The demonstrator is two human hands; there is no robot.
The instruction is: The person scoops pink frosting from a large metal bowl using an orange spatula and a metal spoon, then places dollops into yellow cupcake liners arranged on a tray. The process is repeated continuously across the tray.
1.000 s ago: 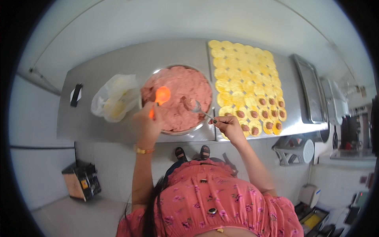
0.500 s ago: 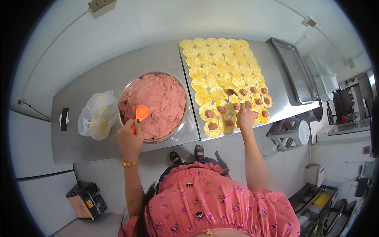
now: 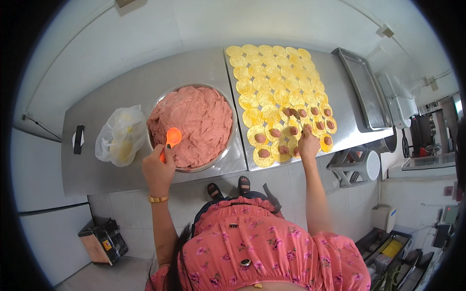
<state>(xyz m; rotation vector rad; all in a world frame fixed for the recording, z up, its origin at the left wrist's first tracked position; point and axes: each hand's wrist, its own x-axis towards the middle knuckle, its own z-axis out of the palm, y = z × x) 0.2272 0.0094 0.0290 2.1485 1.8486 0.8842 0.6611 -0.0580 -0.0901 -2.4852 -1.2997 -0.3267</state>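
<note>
My left hand (image 3: 159,172) is closed round the handle of an orange spoon (image 3: 174,136). The spoon's bowl is over a large mound of pink ground meat (image 3: 194,114) that fills a round metal bowl (image 3: 235,128). Yellow round wrappers (image 3: 264,83) lie in rows to the right. Over the near rows, my right hand (image 3: 308,144) has its fingers bent together and pointing down among the meat portions. Whatever its fingertips hold is hidden. Small lumps of meat (image 3: 275,132) sit on several of the nearer wrappers; the far rows are bare.
A crumpled clear plastic bag (image 3: 120,136) with yellow contents stands left of the bowl. Near the steel table's (image 3: 194,63) left end lies a black strip (image 3: 78,139). A metal tray (image 3: 365,89) rests at the right end, with a grey stool (image 3: 357,165) below.
The view has shifted slightly. My right hand has moved a little to the right over the near wrappers. My left hand still holds the spoon above the meat.
</note>
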